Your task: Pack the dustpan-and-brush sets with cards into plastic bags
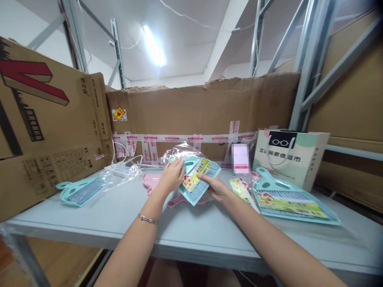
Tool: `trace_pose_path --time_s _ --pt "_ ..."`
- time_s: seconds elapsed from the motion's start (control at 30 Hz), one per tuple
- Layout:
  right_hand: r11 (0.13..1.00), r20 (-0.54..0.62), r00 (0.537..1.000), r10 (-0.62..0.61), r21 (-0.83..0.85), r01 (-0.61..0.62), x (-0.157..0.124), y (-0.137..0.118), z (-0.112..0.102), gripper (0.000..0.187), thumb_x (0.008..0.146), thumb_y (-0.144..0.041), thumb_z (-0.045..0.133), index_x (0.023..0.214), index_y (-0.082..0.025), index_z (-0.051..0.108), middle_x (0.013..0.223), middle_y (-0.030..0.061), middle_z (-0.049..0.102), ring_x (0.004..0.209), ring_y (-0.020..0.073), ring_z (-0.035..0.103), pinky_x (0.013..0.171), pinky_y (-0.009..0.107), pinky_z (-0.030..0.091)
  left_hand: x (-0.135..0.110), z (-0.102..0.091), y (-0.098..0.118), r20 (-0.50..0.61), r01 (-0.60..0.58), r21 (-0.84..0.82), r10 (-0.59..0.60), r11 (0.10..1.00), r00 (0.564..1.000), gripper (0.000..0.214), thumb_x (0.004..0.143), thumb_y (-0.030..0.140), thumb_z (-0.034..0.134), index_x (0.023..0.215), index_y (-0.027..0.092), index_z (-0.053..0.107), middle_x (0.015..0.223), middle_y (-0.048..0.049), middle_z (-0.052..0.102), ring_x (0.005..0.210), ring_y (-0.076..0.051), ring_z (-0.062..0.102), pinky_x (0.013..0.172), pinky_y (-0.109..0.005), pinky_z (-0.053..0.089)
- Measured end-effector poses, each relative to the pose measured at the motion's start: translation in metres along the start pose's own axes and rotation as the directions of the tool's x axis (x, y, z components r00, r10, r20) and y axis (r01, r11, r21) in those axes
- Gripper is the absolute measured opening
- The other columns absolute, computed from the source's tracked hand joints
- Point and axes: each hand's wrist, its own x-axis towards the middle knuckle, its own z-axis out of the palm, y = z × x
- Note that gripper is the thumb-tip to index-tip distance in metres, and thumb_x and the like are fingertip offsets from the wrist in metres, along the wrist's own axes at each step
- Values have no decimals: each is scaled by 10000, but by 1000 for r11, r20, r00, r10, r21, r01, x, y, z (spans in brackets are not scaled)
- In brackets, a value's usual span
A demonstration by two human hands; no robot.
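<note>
A mint-green dustpan and brush set [196,195] with a yellow-green label card [197,174] is held tilted above the middle of the table. My right hand [218,187] grips its right edge, thumb on the card and fingers underneath. At the handle end, my left hand [173,175] is closed with bent fingers; its fingertips are partly hidden. A clear plastic bag [185,149] bunches up behind that hand. Below and behind the set lie a pink dustpan [149,181] and a pink handle [173,203], partly covered.
Another mint dustpan and brush set [295,199] lies right, beside loose label cards [243,191]. A smaller set [80,191] lies left, near clear wrapping and a white power strip [124,170]. A paper bag [287,159] and cardboard boxes [191,111] border the grey table [125,223].
</note>
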Motion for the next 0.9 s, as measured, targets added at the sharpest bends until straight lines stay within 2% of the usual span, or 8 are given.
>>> trace_pose_path --time_s 0.17,0.43,0.6,0.67,0.73,0.8,0.83,0.9 --pt "993 -37 999 -12 113 16 5 3 -1 190 688 -70 640 865 -136 618 749 32 711 646 155 672 639 260 560 -7 5 8 -63 -119 -132 112 984 992 404 892 284 315 1250 180 472 1331 -105 472 1270 -192 369 1056 -367 234" --pt "985 78 990 119 113 -128 -1 6 6 221 693 -2 583 876 -121 617 735 31 708 638 146 669 648 256 563 -6 10 11 -92 -125 -132 113 983 989 418 874 264 359 1272 167 440 1371 -130 414 1283 -211 344 1041 -394 228" --pt "981 25 998 56 185 -60 3 4 5 203 705 -3 565 846 -137 624 728 19 705 629 132 664 620 215 558 -8 6 12 -48 -159 -206 152 966 987 262 868 253 379 987 232 612 1123 -74 630 1118 -201 517 1049 -423 184" --pt "976 -12 1000 24 218 -21 4 2 5 204 715 -12 557 853 -147 624 736 15 707 650 135 669 638 218 561 -10 1 16 -103 -169 -242 147 956 984 211 856 251 407 930 231 604 1128 -64 627 1125 -205 514 1065 -438 139" --pt "972 -45 999 -3 233 14 5 0 4 213 718 -28 562 883 -149 621 749 22 709 692 151 675 670 238 566 -10 -3 18 -250 -112 -294 37 949 968 187 845 254 425 969 226 562 1245 -72 549 1209 -217 440 1074 -445 120" --pt "971 -63 998 -29 233 43 6 -1 3 245 707 -43 585 923 -156 613 768 24 711 737 162 678 697 250 568 -7 -5 18 -398 34 -423 -219 905 891 274 836 288 452 1099 218 472 1365 -99 415 1282 -222 341 1070 -425 170" --pt "972 -64 997 -39 229 53 6 -1 2 268 700 -47 598 942 -161 609 777 23 712 755 164 678 709 251 567 -5 -5 16 -397 122 -536 -377 835 837 356 829 324 470 1163 213 413 1387 -117 371 1289 -223 326 1052 -408 226" --pt "974 -56 997 -51 218 62 6 0 1 298 693 -54 612 969 -166 603 781 21 712 765 164 677 720 252 565 -2 -1 10 -147 266 -777 -575 571 805 518 797 424 515 1225 192 338 1358 -162 383 1235 -244 398 965 -390 357"
